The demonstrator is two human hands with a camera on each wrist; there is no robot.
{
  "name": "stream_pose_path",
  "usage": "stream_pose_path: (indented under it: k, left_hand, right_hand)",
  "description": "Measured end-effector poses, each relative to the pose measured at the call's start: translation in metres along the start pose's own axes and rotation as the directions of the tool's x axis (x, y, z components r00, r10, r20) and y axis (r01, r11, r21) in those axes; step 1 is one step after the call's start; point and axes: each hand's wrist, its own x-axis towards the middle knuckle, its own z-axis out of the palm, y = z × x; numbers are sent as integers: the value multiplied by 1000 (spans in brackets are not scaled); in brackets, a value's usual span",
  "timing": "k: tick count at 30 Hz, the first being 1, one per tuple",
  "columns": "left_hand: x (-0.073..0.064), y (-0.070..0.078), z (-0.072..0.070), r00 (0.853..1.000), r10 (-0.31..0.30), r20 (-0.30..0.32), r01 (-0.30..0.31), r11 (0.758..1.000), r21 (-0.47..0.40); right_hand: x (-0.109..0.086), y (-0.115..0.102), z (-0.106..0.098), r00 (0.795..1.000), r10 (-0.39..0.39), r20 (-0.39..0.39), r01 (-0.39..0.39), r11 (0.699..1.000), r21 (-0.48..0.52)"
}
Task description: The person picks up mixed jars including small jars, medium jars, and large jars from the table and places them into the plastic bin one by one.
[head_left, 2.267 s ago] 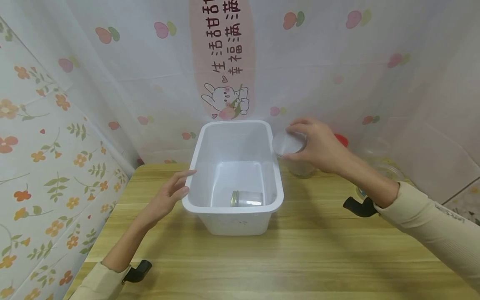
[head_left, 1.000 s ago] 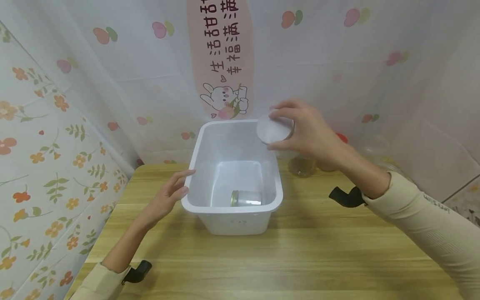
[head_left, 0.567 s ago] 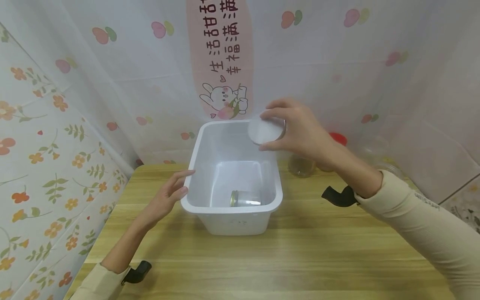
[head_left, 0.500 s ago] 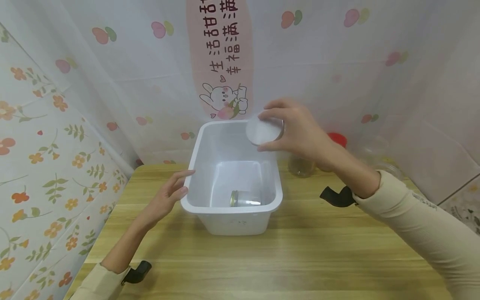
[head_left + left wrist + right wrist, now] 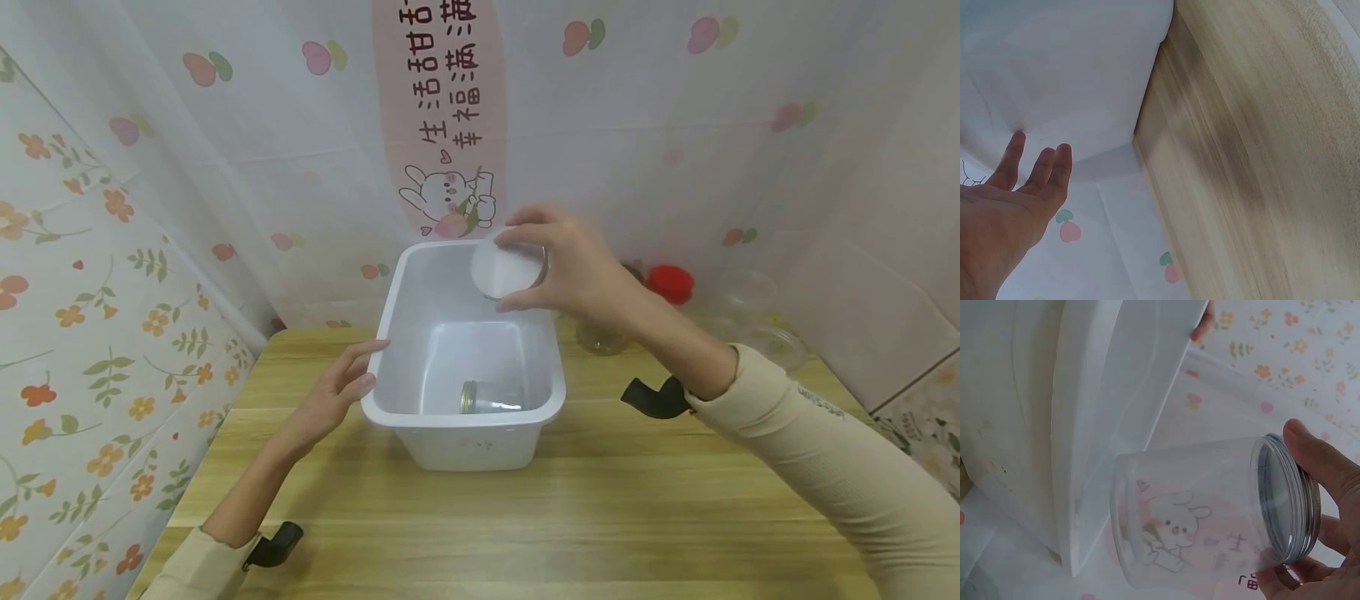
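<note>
A lidded clear jar (image 5: pixel 1188 515) is held by the right hand (image 5: pixel 573 267) over the far right part of the white plastic tub (image 5: pixel 468 450).
In the head view mainly its white lid top is shown, pinched by thumb and fingers; the transparent body is revealed by the right wrist view. The tub's left side is touched by the left hand (image 5: pixel 337 396), fingers extended; a gold-lidded jar (image 5: pixel 491 397), lying inside, is seen only from the head.
</note>
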Motion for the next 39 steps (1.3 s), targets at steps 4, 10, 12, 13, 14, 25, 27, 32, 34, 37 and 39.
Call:
stream_pose_path:
  k: [4,10,12,13,14,25,27,32,34,37,39]
  left_hand:
    - [0,0,0,1000,0,-4,0,1000,6]
    - [-1,0,0,1000,-10,-6,10,1000,14]
    - [-1,0,-1,1000,-14,-5,14,1000,13]
    - [-1,0,-1,1000,-17,-5,17,1000,13]
    - [-1,0,-1,1000,-20,-4,20,1000,14]
    - [0,1,-1,1000,-15,-7,15,1000,27]
    - [0,1,-2,1000,-16,-8,16,999,31]
    - [0,1,-1,1000,-14,-6,14,999,33]
    - [0,1,-1,1000,-14,-4,14,999,31]
    - [0,2,-1,1000,-13,-3,13,999,30]
    - [0,2,-1,1000,-13,-6,14,999,35]
  right_hand:
    - [0,-1,4,1000,5,11,-5,1000,14]
    - [1,-4,11,1000,-11,16,11,1000,10]
    - [2,-5,13,1000,-15,24,14,1000,11]
    - [3,-5,14,999,-12,32,12,1000,9]
    - [3,-5,16,999,-8,40,8,1000,9]
    - [8,-9,27,991,6,136,2,998,-57]
    - [10,-9,29,988,1,153,8,998,-59]
    - [13,-11,35,983,-8,182,21,997,-71]
    - [14,-12,37,981,-6,192,20,997,-73]
    - [17,-12,41,976,9,218,7,997,-72]
    - [18,-12,43,971,20,238,-5,998,-64]
